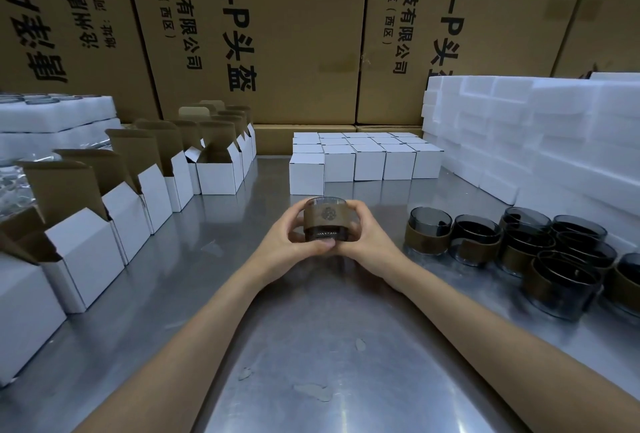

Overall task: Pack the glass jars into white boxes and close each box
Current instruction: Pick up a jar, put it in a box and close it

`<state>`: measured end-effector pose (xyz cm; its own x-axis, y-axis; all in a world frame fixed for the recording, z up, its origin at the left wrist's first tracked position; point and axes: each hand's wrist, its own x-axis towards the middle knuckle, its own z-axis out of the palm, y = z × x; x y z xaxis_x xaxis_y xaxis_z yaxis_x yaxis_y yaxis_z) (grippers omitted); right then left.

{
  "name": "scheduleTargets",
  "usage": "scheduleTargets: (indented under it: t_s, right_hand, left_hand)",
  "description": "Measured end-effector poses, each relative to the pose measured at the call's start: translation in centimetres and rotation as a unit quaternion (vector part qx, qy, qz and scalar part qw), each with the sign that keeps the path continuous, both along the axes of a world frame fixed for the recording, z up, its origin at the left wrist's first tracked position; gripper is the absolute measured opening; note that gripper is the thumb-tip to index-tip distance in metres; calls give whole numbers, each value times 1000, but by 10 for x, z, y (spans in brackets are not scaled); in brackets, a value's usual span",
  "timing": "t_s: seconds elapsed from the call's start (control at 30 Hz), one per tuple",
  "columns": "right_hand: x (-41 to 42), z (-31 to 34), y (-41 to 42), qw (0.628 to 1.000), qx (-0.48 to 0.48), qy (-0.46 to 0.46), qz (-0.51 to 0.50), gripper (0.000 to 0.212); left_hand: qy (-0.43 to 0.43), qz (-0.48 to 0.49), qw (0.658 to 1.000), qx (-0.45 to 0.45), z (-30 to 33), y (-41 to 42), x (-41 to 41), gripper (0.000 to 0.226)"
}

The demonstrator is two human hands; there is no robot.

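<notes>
You are cupping one glass jar between both hands, left hand and right hand curled around it above the worktop. Closed boxes are standing behind; open boxes and unpacked jars are waiting.

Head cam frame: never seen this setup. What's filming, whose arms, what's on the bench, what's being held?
There is no robot. One wide-angle camera on a person's head looks forward and down, so the two forearms are their own. The left hand and right hand together grip one glass jar with a brown band, above a steel table. On the left stand open white boxes, flaps up. At the back sit closed white boxes. On the right stand more jars before stacked white foam. Big cardboard cartons line the wall.
</notes>
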<state>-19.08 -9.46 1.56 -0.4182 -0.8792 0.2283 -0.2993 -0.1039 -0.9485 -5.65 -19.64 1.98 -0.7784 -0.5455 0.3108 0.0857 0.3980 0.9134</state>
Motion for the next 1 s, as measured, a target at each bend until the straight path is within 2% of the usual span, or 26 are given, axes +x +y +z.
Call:
scheduleTargets:
  t_s: [0.17,0.27,0.4,0.47,0.67,0.77,0.87,1.0]
  right_hand:
    - [-2,-2,-2,1000,-6,5,1,66]
    - [-2,-3,-4,1000,-12,6,-16,65]
    - [-2,-2,-4,997,-36,37,-64,62]
    - [-2,-1,-2,993,-47,66,-80,64]
    - [-1,2,1,995,-65,61,-35,79]
    - [-2,0,-1,996,-62,63,-21,73]
    - [-3,-2,-3,993,-68,77,-57,65]
    - [-1,-3,-3,975,-79,177,-105,60]
  left_hand:
    - [17,16,999,-41,-4,-4,-1,62]
    - [5,51,996,-68,-5,-5,-2,72]
    - [5,129,970,-205,-8,-3,-3,74]
    - [12,141,960,-243,-9,-1,-3,70]
    - [40,132,977,-160,-8,-6,-4,67]
    - [53,104,984,-132,-9,-7,-5,62]
    - [27,107,979,-169,-10,-8,-6,67]
    - [26,117,953,-277,-11,-6,-5,78]
